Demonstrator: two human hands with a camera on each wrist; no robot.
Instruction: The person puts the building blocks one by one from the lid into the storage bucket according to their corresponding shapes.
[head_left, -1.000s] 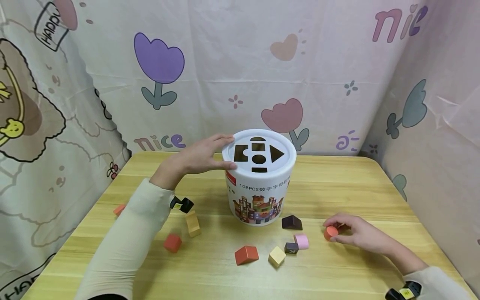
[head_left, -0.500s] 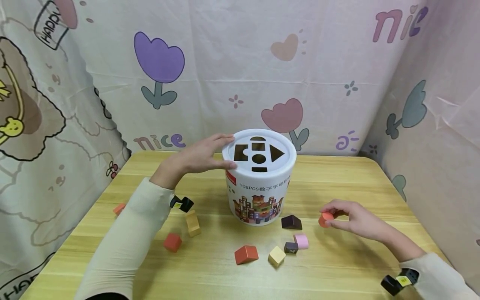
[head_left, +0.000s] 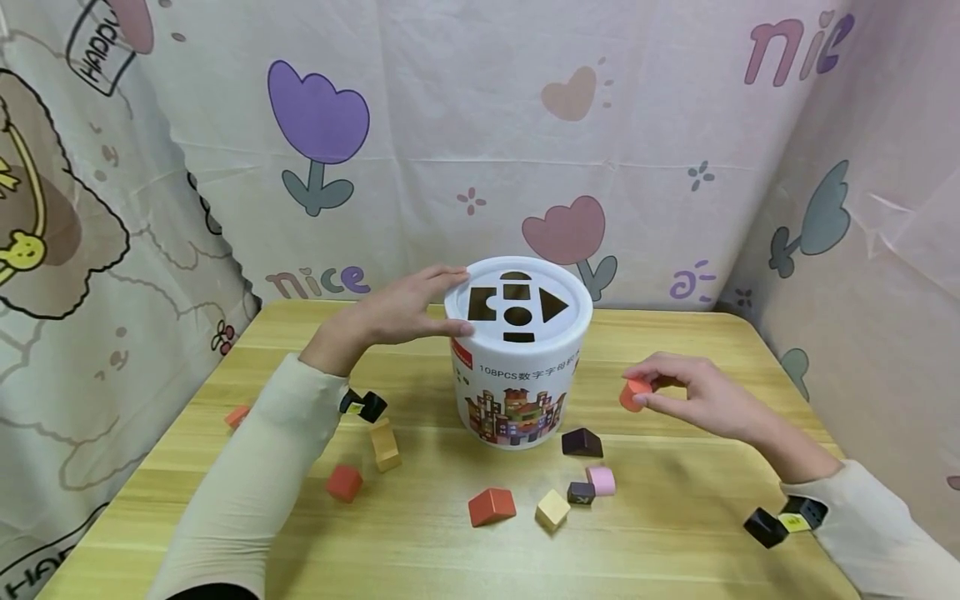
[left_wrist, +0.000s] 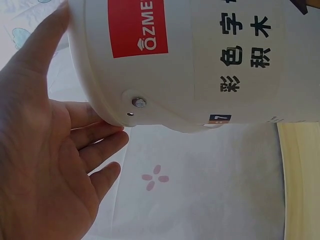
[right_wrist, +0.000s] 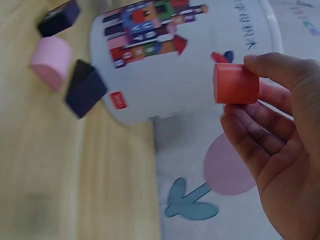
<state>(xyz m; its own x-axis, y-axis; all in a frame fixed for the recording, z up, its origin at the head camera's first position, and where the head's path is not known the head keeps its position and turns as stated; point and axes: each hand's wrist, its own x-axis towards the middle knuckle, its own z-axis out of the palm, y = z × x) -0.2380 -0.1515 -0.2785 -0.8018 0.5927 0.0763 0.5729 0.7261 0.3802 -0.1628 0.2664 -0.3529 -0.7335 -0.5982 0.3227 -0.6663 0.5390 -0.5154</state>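
Note:
A white lidded bucket (head_left: 521, 375) printed with a block castle stands upright on the wooden table. Its lid (head_left: 555, 332) has cut-outs, including a round hole, a square and a triangle. My left hand (head_left: 393, 310) rests at the left of the lid, spread, its thumb and fingers touching the rim. To the right of the bucket, my right hand (head_left: 701, 393) pinches a red-orange cylinder block (head_left: 634, 395) between thumb and fingers, raised over the table. In the right wrist view the cylinder (right_wrist: 237, 84) lies sideways across the fingertips, its flat end facing away from the palm.
Before the bucket lie a dark triangular block (head_left: 582, 443), a pink rounded block (head_left: 602, 480), a small dark cube (head_left: 581, 493), a pale yellow block (head_left: 552, 511) and a red block (head_left: 492, 507). Leftward are a red cube (head_left: 345, 483), a yellow block (head_left: 386, 446) and an orange piece (head_left: 237, 416).
My right hand has lifted the cylinder off the table and carried it up and left, closer to the bucket. My left hand has stayed on the lid's rim.

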